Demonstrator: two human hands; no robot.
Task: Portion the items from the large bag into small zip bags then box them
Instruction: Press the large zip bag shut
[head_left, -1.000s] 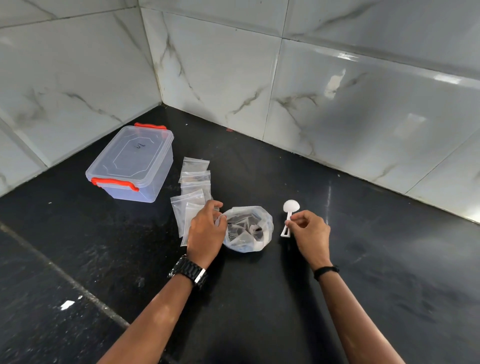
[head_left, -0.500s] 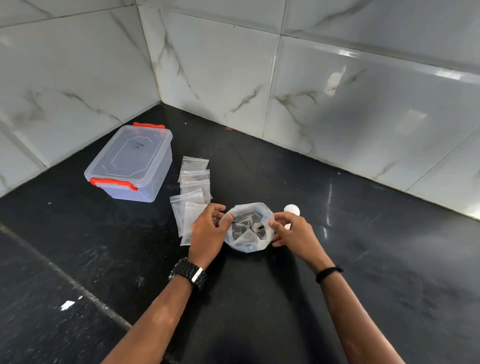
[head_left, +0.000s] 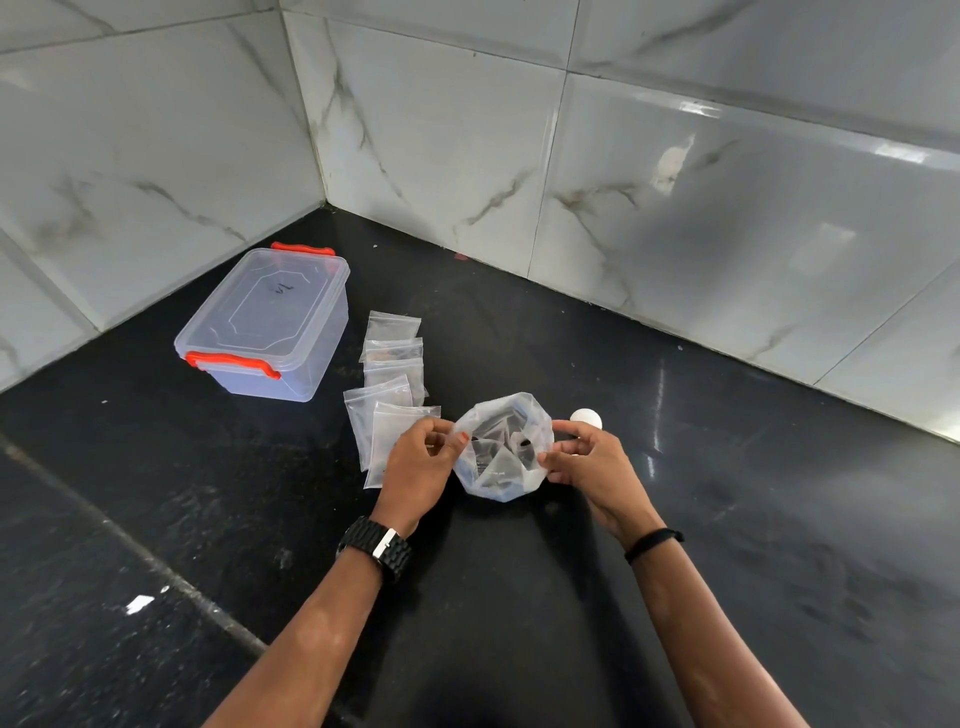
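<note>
A large clear plastic bag (head_left: 503, 447) with dark items inside stands open on the black counter (head_left: 519, 597). My left hand (head_left: 421, 467) pinches its left rim, and my right hand (head_left: 587, 462) pinches its right rim, holding the mouth wide. Several small empty zip bags (head_left: 392, 374) lie in a row just left of the bag, partly under my left hand. A clear lidded box (head_left: 270, 327) with red latches sits shut at the back left. The white spoon (head_left: 586, 417) lies behind my right hand, only its bowl showing.
Marble-tiled walls (head_left: 467, 130) meet in a corner behind the box. A seam in the counter runs diagonally at the left, with a small white scrap (head_left: 139, 604) beside it.
My right hand let go of the white spoon, moved left and took hold of the large bag's right rim. Both hands have pulled the bag's mouth wider.
</note>
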